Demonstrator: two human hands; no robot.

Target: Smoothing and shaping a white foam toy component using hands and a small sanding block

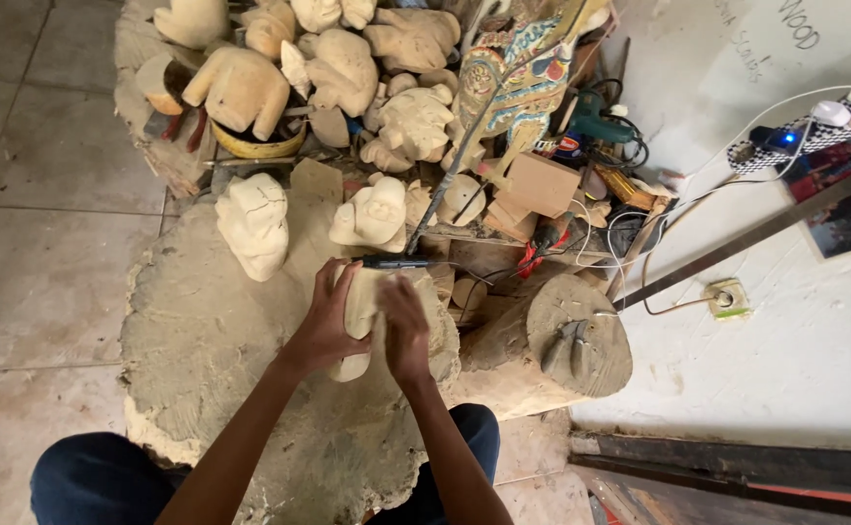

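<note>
My left hand [326,324] grips the left side of a pale, rough-carved wooden piece [358,306] that rests on a big flat wooden slab [212,340]. My right hand [406,329] presses against the piece's right side; whether it also holds a small tool is hidden. A dark pen-like tool [393,262] with a cord lies just beyond the piece. Two other pale carvings stand on the slab, one [253,224] at the left and one [371,215] behind the tool.
A heap of unfinished wooden carvings [348,68] fills the far end. A painted flat puppet figure [513,78] leans there. Right of me stands a log stump [567,340] with pliers on it. Cables, a power socket [725,297] and tiled floor [27,253] surround it.
</note>
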